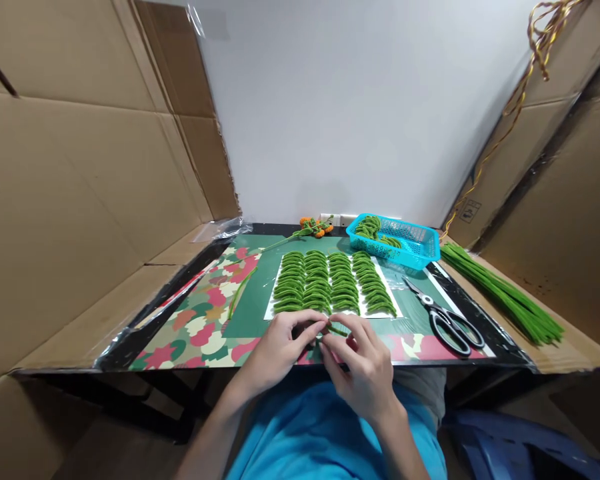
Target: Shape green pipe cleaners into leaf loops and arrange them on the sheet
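Near the table's front edge, my left hand (287, 341) and my right hand (363, 360) meet with fingertips pinched on a short green pipe cleaner (338, 331). Its ends are partly hidden by my fingers. Just beyond them lies a white sheet (394, 311) bearing rows of short, curved green pipe cleaner pieces (317, 283) in several columns. A longer green pipe cleaner (240, 293), slightly bent, rests on the mat to the left.
A blue plastic basket (420, 260) at the back right holds more green pieces. Black-handled scissors (445, 320) lie open to the right, beside a bundle of long green pipe cleaners (503, 293). An orange-flowered stem (317, 228) lies at the back. Cardboard walls (80, 167) flank the table.
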Demonstrator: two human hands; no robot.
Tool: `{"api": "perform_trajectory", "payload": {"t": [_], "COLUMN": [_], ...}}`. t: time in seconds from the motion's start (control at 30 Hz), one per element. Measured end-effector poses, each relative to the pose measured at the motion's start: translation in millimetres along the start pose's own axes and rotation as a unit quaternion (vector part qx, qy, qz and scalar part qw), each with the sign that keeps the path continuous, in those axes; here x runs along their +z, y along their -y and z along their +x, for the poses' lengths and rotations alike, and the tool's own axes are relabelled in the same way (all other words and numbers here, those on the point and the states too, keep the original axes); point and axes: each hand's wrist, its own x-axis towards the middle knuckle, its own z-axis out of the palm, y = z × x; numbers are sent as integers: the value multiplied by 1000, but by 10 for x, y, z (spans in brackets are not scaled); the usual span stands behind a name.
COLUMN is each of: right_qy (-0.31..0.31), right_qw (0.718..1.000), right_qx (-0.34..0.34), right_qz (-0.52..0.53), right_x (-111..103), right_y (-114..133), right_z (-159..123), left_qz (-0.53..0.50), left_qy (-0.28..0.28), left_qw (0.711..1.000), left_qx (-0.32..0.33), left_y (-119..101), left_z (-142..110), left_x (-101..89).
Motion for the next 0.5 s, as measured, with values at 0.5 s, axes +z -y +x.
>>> {"api": "perform_trajectory", "payload": {"t": [0.5], "right_qy": [9], "right_qw": [998], "right_qx": [51], "right_qz": [-42], "right_x": [107], "right_y": [-55], "right_z": [-41], "left_qz": [21], "left_qy": [-23], "left_qw": [998], "left_qx": [57], "left_y": [19], "left_z": [30], "left_x": [0]}}
